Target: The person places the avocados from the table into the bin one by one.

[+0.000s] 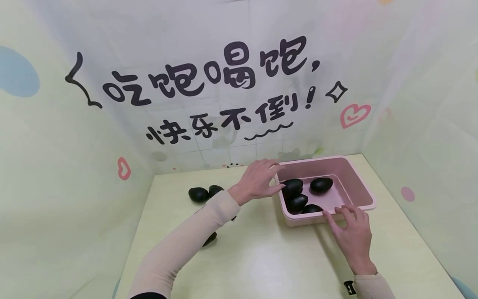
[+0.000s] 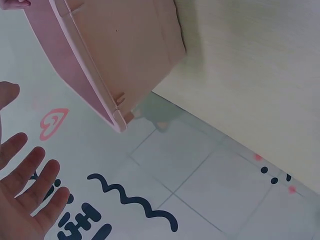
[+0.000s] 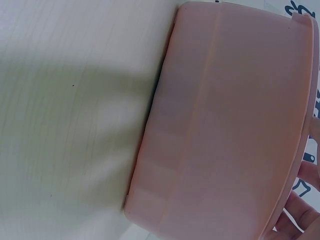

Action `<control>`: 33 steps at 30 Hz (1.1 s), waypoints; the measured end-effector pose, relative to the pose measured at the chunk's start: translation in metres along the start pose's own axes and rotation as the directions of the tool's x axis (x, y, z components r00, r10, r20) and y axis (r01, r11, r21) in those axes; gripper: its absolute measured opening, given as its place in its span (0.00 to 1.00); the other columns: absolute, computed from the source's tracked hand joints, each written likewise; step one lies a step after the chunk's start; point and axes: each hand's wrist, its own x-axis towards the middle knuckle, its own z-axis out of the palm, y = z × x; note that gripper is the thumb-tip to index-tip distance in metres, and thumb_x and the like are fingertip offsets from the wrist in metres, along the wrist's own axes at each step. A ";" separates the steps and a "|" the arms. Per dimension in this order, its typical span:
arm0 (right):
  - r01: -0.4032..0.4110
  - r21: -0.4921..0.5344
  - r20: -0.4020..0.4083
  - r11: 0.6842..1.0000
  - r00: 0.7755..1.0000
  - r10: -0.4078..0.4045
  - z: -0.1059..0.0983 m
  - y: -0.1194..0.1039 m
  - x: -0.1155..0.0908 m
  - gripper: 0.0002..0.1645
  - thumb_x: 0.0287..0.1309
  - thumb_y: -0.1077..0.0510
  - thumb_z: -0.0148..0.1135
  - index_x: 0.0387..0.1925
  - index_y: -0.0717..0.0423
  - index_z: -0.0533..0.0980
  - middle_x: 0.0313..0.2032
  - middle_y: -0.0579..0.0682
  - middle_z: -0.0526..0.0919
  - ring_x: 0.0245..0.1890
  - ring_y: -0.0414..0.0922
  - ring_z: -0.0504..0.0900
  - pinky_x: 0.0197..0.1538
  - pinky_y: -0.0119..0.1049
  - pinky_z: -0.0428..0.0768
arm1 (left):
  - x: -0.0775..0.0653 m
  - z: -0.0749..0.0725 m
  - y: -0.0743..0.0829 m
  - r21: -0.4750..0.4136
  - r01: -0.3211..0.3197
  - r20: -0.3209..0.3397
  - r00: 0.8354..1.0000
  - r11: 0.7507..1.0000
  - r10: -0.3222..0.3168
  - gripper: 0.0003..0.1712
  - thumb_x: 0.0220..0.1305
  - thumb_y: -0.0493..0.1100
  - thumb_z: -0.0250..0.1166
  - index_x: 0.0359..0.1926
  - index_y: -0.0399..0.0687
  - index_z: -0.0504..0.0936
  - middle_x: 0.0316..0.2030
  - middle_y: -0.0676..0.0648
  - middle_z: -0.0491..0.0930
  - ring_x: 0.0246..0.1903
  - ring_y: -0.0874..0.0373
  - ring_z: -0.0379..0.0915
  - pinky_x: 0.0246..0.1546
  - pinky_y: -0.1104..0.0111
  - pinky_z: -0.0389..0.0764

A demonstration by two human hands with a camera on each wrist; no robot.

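Backdrop (image 1: 224, 20) lettering reads 吃饱喝饱,快乐不倒! Smooth, black, egg-shaped pieces (image 1: 321, 185) lie inside a pink, round-cornered bin (image 1: 306, 167); further pieces lie on the faintly grained table (image 1: 261, 257). Left hand (image 1: 259, 180): fingers spread, empty, at the left rim. Right hand (image 1: 354, 236): fingers at the near rim; whether they pinch it cannot be determined.

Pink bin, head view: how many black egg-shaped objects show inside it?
4 objects: one by the left hand's thumb, one just nearer the camera, one partly behind the near rim, one apart, farther right. More may be hidden.
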 end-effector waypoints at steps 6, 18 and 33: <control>-0.007 0.007 0.001 1.000 1.000 0.007 0.001 0.001 -0.001 0.23 0.49 0.51 0.80 0.38 0.66 0.85 0.44 0.67 0.84 0.45 0.67 0.78 0.34 0.64 0.79 | -0.008 0.005 -0.007 0.008 0.005 -0.022 1.000 1.000 -0.005 0.29 0.68 0.57 0.72 0.64 0.50 0.83 0.57 0.46 0.86 0.56 0.48 0.84 0.55 0.55 0.86; -0.023 0.006 0.000 1.000 1.000 0.023 0.002 0.001 -0.002 0.23 0.49 0.50 0.79 0.38 0.66 0.85 0.45 0.68 0.84 0.45 0.68 0.77 0.34 0.65 0.79 | -0.034 0.015 -0.019 0.030 0.060 -0.030 0.998 0.998 -0.059 0.27 0.68 0.58 0.71 0.62 0.51 0.85 0.54 0.47 0.87 0.51 0.50 0.85 0.47 0.58 0.87; -0.017 0.012 -0.005 1.000 1.000 0.017 0.002 0.003 -0.004 0.24 0.48 0.52 0.81 0.39 0.67 0.85 0.45 0.68 0.84 0.45 0.68 0.78 0.31 0.66 0.80 | -0.066 0.032 -0.036 0.047 0.164 0.016 0.986 0.985 -0.165 0.27 0.69 0.57 0.70 0.63 0.51 0.84 0.58 0.46 0.86 0.52 0.49 0.85 0.49 0.56 0.87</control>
